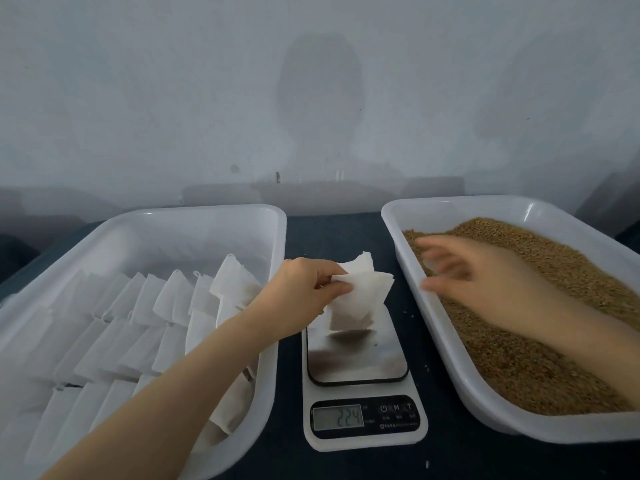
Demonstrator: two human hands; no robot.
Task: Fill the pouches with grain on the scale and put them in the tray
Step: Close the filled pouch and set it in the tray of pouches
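- The left hand (304, 292) pinches the top of a white pouch (356, 299). The pouch's dark-tinted bottom sits at the far end of the plate of the scale (360, 362), which stands mid-bench toward the near edge.
- The right hand (485, 275) is blurred, with its fingers spread apart and holding nothing I can make out. It is low over the grain (554, 306).
- To do this step well, keep the pouch mouth held wide and upright. Let its weight rest on the plate rather than hang from the fingers, or the display (337, 417), showing something like 224, will likely mislead.
- Add grain in small pinches, judging by the stray grains (427, 368) already lying on the bench (346, 233).
- The grain tray (446, 344) takes up the bench's right side, and its wall stands between grain and scale.
- The tray (207, 216) on the left side holds rows of filled pouches (166, 306); free room is tight.
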